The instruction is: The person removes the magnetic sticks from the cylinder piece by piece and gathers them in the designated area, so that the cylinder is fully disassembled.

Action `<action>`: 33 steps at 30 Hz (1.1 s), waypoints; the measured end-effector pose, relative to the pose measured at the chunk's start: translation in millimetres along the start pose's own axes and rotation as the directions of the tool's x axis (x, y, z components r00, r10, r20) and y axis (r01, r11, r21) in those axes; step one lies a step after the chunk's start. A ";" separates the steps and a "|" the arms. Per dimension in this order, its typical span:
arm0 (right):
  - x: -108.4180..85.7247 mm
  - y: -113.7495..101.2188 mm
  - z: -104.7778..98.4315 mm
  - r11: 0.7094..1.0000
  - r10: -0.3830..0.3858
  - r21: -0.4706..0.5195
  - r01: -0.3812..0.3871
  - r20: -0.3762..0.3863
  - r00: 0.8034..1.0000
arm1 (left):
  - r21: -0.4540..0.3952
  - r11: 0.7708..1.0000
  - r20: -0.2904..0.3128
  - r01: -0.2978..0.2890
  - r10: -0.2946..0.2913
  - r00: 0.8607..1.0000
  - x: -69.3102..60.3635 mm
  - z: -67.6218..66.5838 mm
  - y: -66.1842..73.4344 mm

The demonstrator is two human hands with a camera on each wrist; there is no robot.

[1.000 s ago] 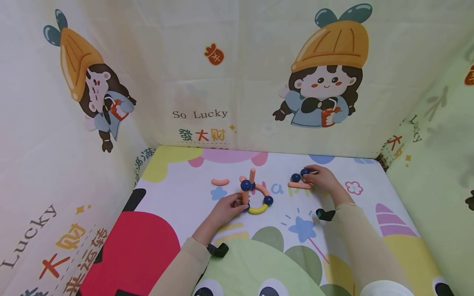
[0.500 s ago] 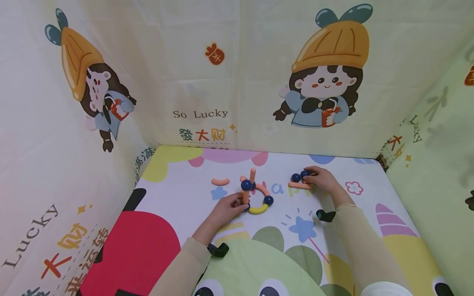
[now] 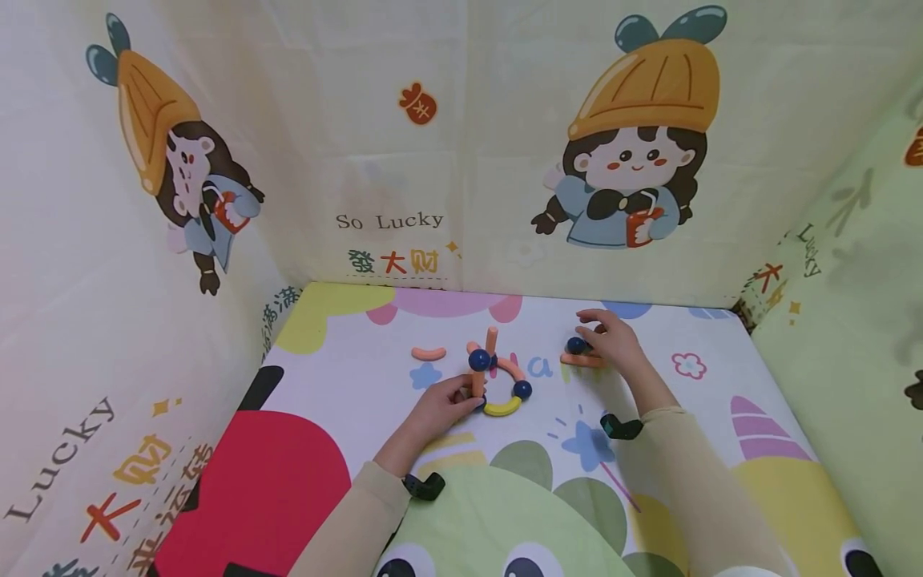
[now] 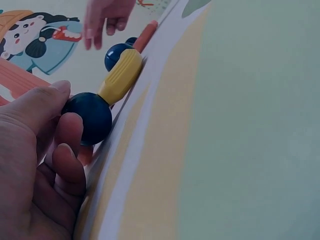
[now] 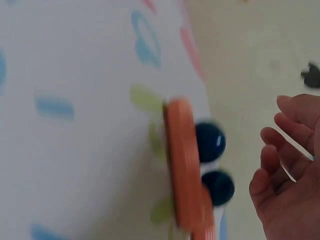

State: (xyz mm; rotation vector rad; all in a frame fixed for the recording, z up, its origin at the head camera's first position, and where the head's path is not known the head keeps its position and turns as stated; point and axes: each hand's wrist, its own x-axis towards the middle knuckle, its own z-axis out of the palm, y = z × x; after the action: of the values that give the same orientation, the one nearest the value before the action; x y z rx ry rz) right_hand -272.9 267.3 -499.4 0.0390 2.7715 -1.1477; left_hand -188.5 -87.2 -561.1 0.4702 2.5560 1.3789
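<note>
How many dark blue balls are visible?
6: one ball at the left hand, another right of the yellow piece, a raised ball, a ball behind it, two balls near the right hand. Others may be hidden.

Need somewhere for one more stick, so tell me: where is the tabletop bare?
At the front, the tabletop is bare between the left sleeve and right sleeve, and again from the right sleeve towards the right cloth wall. Crowded: the left hand at the ring-shaped build; the right hand by blue balls and orange sticks.
</note>
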 end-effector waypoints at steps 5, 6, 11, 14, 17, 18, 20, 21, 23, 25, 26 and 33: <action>-10.3 -30.1 24.6 0.991 -0.057 0.124 0.046 0.086 0.995 | -0.008 1.000 -0.006 -0.003 0.003 1.000 0.8 0.3 -1.6; -11.7 -35.0 30.0 0.986 -0.068 0.157 0.050 0.108 0.992 | -0.009 1.000 -0.007 -0.005 0.005 1.000 1.2 0.6 -2.2; -14.7 -54.3 57.3 0.957 -0.109 0.286 0.049 0.197 0.974 | 0.000 1.000 -0.004 -0.013 0.013 1.000 1.8 1.0 -3.5; -14.5 -63.1 71.7 0.940 -0.131 0.338 0.043 0.244 0.961 | 0.006 1.000 0.000 -0.011 0.011 1.000 1.4 0.3 -3.0; -12.2 -68.9 83.7 0.929 -0.140 0.368 0.030 0.278 0.950 | 0.012 1.000 -0.001 -0.005 0.005 1.000 1.2 -0.6 -2.1; -11.2 -70.6 86.9 0.927 -0.133 0.375 0.016 0.289 0.948 | 0.010 1.000 -0.001 -0.003 0.003 1.000 1.2 -0.8 -1.7; -8.7 -71.9 92.9 0.922 -0.123 0.388 -0.006 0.305 0.944 | 0.007 1.000 -0.001 -0.001 0.001 1.000 1.5 -0.8 -1.5; -7.9 -73.0 95.2 0.917 -0.114 0.397 -0.020 0.312 0.943 | 0.009 1.000 -0.001 -0.001 0.001 1.000 1.6 -0.8 -1.5; -6.6 -74.9 98.9 0.906 -0.107 0.421 -0.042 0.323 0.940 | 0.006 1.000 0.000 -0.002 0.002 1.000 1.7 -0.7 -1.7; -5.7 -76.4 101.6 0.891 -0.118 0.452 -0.049 0.335 0.935 | 0.003 1.000 -0.001 0.001 -0.001 1.000 1.4 -0.7 -1.5; -5.6 -77.5 102.4 0.884 -0.122 0.464 -0.053 0.341 0.932 | 0.000 1.000 0.000 0.004 -0.004 1.000 1.0 -0.8 -1.0; -3.8 -79.7 107.1 0.862 -0.106 0.495 -0.106 0.382 0.918 | -0.004 1.000 0.002 0.023 -0.023 1.000 -0.7 -0.8 0.1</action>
State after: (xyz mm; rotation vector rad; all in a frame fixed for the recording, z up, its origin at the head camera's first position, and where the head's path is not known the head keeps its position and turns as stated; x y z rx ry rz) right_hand -262.4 135.5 -517.8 -0.1266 2.0563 -1.6459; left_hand -188.0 -88.1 -560.5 0.4406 2.5486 1.3743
